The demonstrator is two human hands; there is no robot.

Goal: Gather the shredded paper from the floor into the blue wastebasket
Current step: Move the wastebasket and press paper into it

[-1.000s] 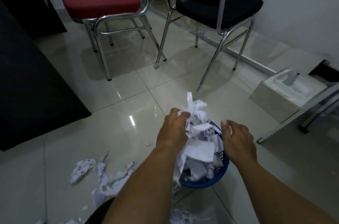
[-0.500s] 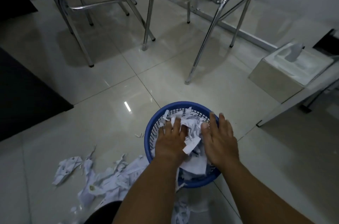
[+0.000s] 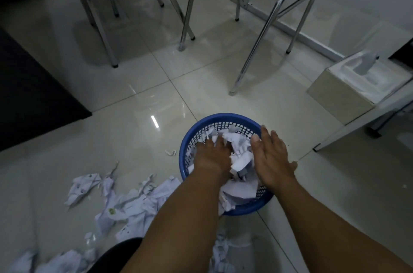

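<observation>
Paper shreds (image 3: 240, 157) filled the blue wastebasket (image 3: 223, 116) nearly to its rim in the head view. The left hand (image 3: 212, 158) pressed down into the heap with its fingertips buried, and the right hand (image 3: 271, 156) lay flat, fingers straight and spread, over the basket's right side. The job looked roughly half done, since a wide scatter of loose shreds (image 3: 134, 203) lay on the glossy pale tiles (image 3: 134, 103) just left of the basket, in a dim room with chrome chair legs (image 3: 188, 4) beyond, a dark mat (image 3: 33, 85) at left and a tissue box (image 3: 344, 85) at right.
</observation>
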